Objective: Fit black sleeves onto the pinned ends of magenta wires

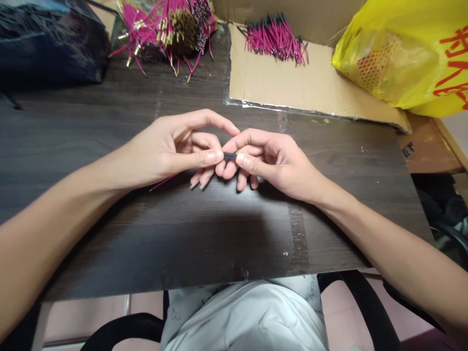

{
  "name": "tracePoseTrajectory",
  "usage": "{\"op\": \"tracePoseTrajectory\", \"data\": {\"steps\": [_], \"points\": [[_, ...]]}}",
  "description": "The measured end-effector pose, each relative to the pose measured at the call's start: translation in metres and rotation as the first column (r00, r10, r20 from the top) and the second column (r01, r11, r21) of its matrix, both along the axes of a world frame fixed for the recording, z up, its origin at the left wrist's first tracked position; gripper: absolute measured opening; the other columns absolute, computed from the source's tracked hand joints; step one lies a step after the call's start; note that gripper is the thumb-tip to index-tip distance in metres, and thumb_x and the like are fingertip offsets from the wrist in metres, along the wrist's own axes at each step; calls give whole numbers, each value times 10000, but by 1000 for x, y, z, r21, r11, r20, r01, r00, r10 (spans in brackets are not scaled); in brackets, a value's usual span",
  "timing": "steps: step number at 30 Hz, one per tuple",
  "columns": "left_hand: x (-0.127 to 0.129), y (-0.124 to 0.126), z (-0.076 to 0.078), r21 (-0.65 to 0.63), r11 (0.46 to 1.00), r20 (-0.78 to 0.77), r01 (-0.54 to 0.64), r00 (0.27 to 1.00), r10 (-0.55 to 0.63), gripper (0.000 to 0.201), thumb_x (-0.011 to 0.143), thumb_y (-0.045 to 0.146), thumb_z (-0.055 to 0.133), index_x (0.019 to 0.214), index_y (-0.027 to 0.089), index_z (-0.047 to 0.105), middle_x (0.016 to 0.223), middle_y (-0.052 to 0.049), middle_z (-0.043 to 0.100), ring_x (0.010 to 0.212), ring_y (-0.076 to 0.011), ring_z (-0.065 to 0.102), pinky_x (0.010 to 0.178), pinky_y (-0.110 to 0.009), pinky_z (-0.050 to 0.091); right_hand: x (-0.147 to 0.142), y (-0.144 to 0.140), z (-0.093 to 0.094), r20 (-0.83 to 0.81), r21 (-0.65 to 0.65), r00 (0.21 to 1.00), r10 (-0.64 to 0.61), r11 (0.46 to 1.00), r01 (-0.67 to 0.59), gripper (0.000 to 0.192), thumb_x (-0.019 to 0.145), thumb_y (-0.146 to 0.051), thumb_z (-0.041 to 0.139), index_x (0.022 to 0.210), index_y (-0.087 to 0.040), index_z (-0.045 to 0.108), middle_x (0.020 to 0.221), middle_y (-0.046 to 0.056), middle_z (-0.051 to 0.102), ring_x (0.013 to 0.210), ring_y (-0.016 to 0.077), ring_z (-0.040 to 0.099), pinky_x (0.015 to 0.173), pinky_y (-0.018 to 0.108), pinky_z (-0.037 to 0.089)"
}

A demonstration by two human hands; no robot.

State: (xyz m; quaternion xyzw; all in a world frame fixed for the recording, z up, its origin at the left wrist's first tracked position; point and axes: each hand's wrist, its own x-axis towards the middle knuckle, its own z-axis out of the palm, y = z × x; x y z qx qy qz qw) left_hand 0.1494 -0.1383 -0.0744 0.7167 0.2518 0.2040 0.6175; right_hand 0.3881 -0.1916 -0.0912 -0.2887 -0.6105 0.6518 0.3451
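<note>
Dark wood-grain table fills most of the frame, lit from above, a soft shadow at lower centre. White-clad lap and a black chair show at the bottom edge.

Yellow plastic bag, red print, upper right corner, crumpled and resting partly on a flattened cardboard sheet. The sheet lies in the upper centre-right, its near edge taped down with clear tape.

Black bag, upper left corner, glossy.

Large heap of magenta wires at top centre-left, brass-coloured terminals showing at many ends, lying loose on the table. A smaller bundle of magenta wires sits on the cardboard at top centre; these have dark ends (looks like black sleeving, too small to be certain).

Left hand and right hand meet at frame centre, just above the table, fingertips touching.

Between them: a short black sleeve, thin, tubular, matte, horizontal. Only a brief stretch is visible in the gap between the two thumbs. Right thumb and forefinger are pinched closed on its right end.

Left thumb and fingers are pinched closed on a single magenta wire, which meets the sleeve's left end; the joint itself is hidden by fingers. The wire's free tail emerges below the left palm and slants toward lower left, tip near the table surface.
</note>
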Motion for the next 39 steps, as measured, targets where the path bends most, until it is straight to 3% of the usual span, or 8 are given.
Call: {"op": "tracePoseTrajectory", "data": {"steps": [8, 13, 19, 31, 39], "points": [[-1, 0, 2, -5, 1000, -35, -30, 999, 30, 437, 988, 297, 725, 1372, 131, 600, 770, -2, 725, 472, -66, 611, 440, -138, 493, -4, -3, -3, -18, 24, 999, -50, 998, 51, 298, 1093, -387, 611, 1227, -122, 581, 990, 48, 759, 708, 69, 716, 588, 126, 527], [0, -1, 4, 5, 999, -39, -50, 998, 50, 439, 977, 292, 741, 1358, 113, 616, 720, 15, 718, 451, -78, 620, 442, -143, 500, -9, -5, -8, -32, 72, 992, -119, 990, 121, 231, 1114, -327, 556, 1207, -116, 575, 904, 22, 721, 640, 69, 688, 542, 137, 516], [1, 0, 3, 16, 998, -58, -54, 997, 55, 474, 979, 292, 741, 1393, 95, 623, 718, 13, 728, 457, -80, 636, 467, -141, 519, -8, -4, -7, 9, 73, 994, -108, 992, 107, 152, 1116, -262, 521, 1175, -133, 574, 890, 3, 710, 657, 51, 682, 599, 125, 527], [2, -4, 5, -43, 997, -46, -59, 997, 57, 598, 980, 283, 742, 1511, 80, 555, 701, 6, 751, 468, -131, 683, 463, -182, 555, -9, -7, -8, 64, 153, 985, -160, 977, 148, 267, 1134, -397, 508, 1105, -144, 591, 839, -9, 701, 618, 43, 654, 593, 124, 513], [2, -4, 7, -100, 994, -20, -35, 999, 33, 538, 994, 302, 729, 1452, 69, 570, 737, -8, 745, 503, -101, 667, 485, -170, 552, -7, -5, -5, 32, 66, 995, -99, 993, 96, 290, 1124, -414, 532, 1135, -130, 591, 860, 6, 710, 636, 57, 667, 581, 136, 521]]}}
